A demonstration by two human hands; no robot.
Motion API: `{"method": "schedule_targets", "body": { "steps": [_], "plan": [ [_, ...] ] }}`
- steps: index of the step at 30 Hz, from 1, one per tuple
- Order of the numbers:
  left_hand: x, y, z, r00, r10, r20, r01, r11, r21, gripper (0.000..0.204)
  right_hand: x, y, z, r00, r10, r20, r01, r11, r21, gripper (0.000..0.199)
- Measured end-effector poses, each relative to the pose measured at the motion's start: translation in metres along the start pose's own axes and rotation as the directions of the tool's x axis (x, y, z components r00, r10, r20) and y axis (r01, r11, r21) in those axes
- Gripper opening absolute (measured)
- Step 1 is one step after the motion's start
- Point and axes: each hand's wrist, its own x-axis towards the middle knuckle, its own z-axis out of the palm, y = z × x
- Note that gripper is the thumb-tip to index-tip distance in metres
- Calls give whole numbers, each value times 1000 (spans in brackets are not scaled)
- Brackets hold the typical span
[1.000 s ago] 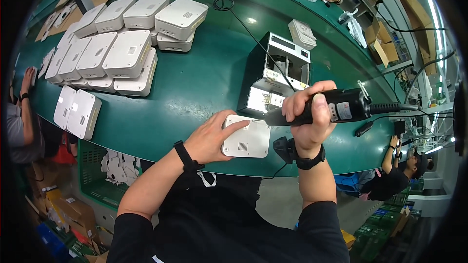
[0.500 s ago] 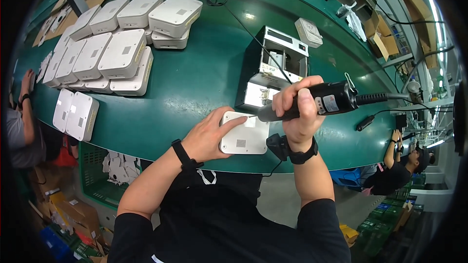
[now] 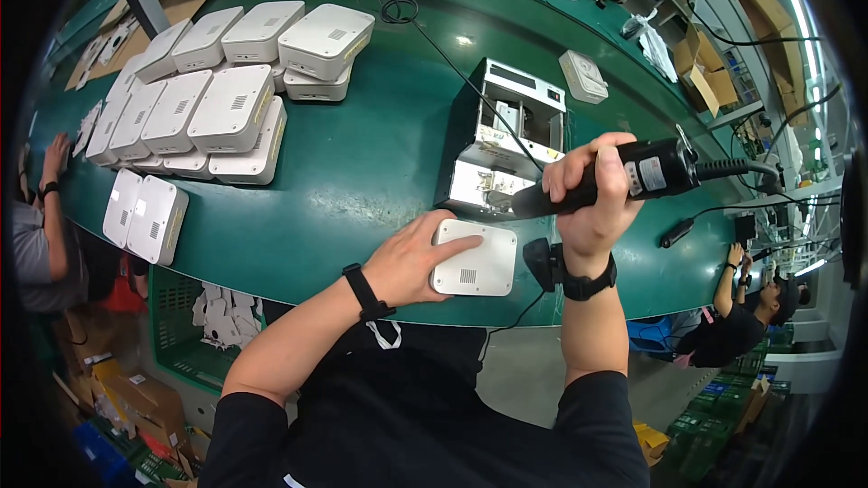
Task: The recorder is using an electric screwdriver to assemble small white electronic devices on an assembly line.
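A white plastic device housing point(image 3: 493, 264) with rounded corners and a small vent grille lies flat near the front edge of the bench. My left hand point(image 3: 411, 260) grips its left side, with one finger stretched across its top. Wrapped around a black electric screwdriver point(image 3: 653, 168), my right hand point(image 3: 592, 192) is raised to the right of the housing. The screwdriver's nose points left, at the front tray of a black and silver screw feeder point(image 3: 470, 149). Its bit tip cannot be made out against the tray.
Stacked white housings point(image 3: 231, 108) fill the bench's left side, with two more point(image 3: 155, 221) near the edge. A white box point(image 3: 583, 77) stands beyond the feeder. Cables cross the green bench point(image 3: 362, 163). A green crate point(image 3: 185, 343) sits below. Co-workers are left, right and across.
My right hand has carried the screwdriver from the housing toward the feeder's tray. In the picture, the housing and my left hand sit slightly farther right; the view has shifted a little too.
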Motion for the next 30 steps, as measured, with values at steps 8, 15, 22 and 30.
{"method": "schedule_targets", "body": {
  "steps": [8, 15, 22, 30],
  "plan": [
    [0, -3, 3, 1000, 9, -23, -9, 1000, -16, 88, -28, -12, 26, 986, 16, 167, -55, 971, 232, 24],
    [-2, -6, 3, 1000, 13, -28, -13, 1000, -6, 85, -34, 6, 37, 975, 53, 216, -91, 982, 168, 26],
    [-3, -9, 3, 999, 24, -45, -24, 1000, -4, 82, -39, 15, 40, 982, 40, 186, -82, 971, 223, 22],
    [-2, -3, 2, 1000, 24, -9, -23, 994, 104, 87, -38, 17, 39, 991, 45, 129, -71, 975, 212, 18]
  ]
}}
